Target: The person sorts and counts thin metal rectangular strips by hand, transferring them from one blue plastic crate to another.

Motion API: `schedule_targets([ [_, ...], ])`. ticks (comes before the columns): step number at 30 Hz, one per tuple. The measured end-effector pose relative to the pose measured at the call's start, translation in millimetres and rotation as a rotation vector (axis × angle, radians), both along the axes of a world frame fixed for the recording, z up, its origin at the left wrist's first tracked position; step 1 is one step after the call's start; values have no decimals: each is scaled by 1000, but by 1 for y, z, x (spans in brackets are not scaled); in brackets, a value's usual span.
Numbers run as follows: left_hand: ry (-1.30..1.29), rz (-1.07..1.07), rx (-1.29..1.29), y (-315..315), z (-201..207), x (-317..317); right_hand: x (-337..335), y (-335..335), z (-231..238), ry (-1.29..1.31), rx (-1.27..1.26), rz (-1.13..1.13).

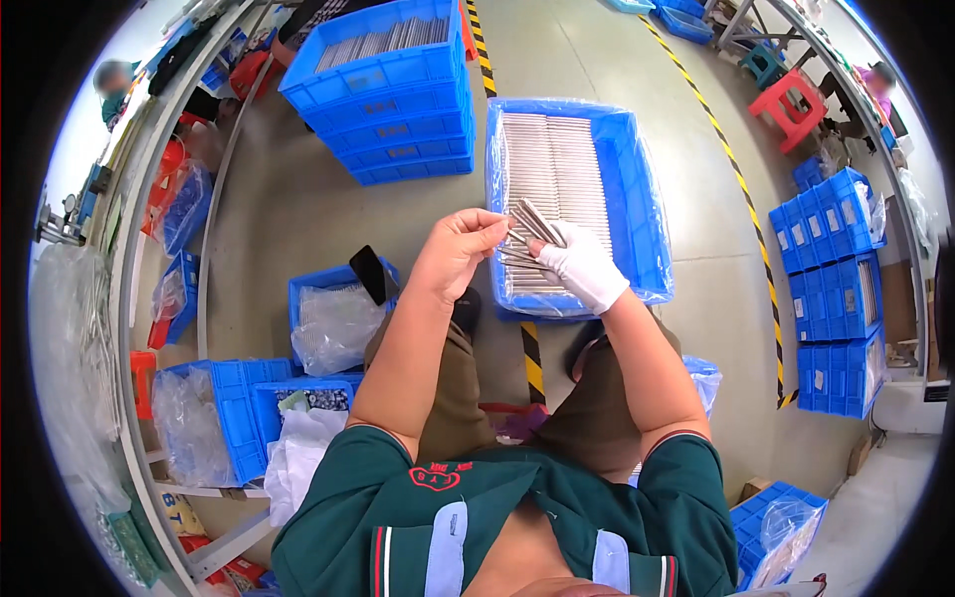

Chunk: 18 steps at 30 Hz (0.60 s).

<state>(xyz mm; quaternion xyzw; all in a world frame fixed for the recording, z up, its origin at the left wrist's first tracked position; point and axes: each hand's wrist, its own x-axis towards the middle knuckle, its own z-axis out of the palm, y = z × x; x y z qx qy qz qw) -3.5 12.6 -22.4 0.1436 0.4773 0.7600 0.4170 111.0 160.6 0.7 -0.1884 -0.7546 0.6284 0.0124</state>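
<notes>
Seated in a dark green short-sleeved polo shirt [517, 488] with red stitching on the chest, a worker handles a loose fan of slender silvery metal rods [538, 219] above the near end of a large blue plastic bin [643, 214] lined with clear film. The right hand [587, 267], in a white glove [595, 283] that leaves the thumb tip bare, is closed around the bundle, whose ends splay out at differing angles. The bare left hand [460, 247] meets the bundle from the other side, thumb and forefinger pinched together at the end of one rod (exactly how many they grip cannot be told), its other fingers curled in toward the palm. Beneath, packed rows of matching rods [552, 159] lie in the bin, filling its left and middle, beside a bare strip along its right wall. Just left of the bin's far end rises a stack of blue crates [398, 124], the topmost loaded with similar silvery pieces [383, 45]. Near the left forearm, a flat black rectangular object [368, 274] rests at the edge of a smaller blue bin [296, 298] holding a clear plastic bag [338, 328]. Yellow-and-black striped tape [533, 363] marks the grey floor [711, 298].
</notes>
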Motion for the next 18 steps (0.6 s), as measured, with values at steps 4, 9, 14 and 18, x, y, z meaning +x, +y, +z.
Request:
schedule_targets([
  [4,-90,1,8,3,-6,1,-1,2,-10,24,150,-22],
  [9,-282,-82,55,3,-9,0,-1,-3,-2,76,403,-20],
  [14,136,115,-16,11,4,15,0,2,-5,60,288,-56],
  [18,274,147,-60,7,4,14,-1,1,-7,43,184,-21],
])
